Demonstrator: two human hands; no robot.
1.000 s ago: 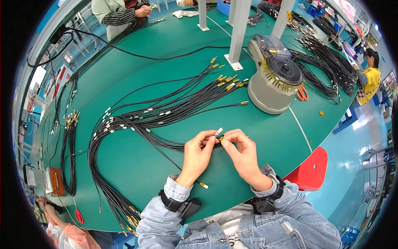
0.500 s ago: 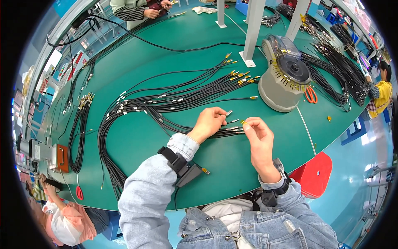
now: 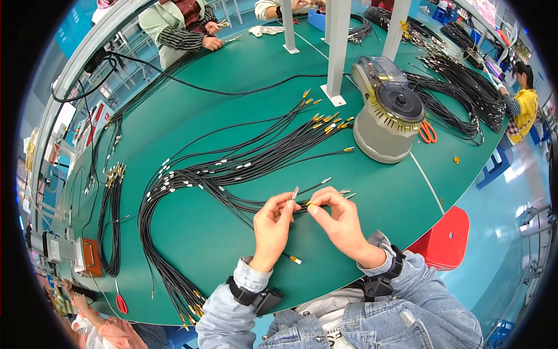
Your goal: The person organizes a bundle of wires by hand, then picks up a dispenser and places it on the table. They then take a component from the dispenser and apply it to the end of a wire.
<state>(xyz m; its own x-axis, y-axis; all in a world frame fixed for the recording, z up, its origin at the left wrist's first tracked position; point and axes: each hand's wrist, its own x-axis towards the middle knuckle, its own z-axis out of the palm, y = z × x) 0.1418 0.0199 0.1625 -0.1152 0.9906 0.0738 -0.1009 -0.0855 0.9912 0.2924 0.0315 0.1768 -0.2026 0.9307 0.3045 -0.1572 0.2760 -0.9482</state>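
My left hand pinches the end of a black cable, its slim metal connector pointing up past the fingertips. Close beside it, my right hand is closed in a pinch on a small yellow piece of tape. The gap between both sets of fingertips is small; whether tape and cable touch is too small to tell. Behind the hands lie more bare metal cable ends. A big bundle of black cables with white labels curves across the green table, many far ends wrapped in yellow.
A round grey tape dispenser stands at right, orange-handled scissors beside it. White metal posts rise from the table. More cable bundles lie left and far right. A red stool stands right; other people work around the table.
My left hand has drawn back with the cable end, and my right hand has come in beside it with the yellow tape. The whole view has shifted slightly.
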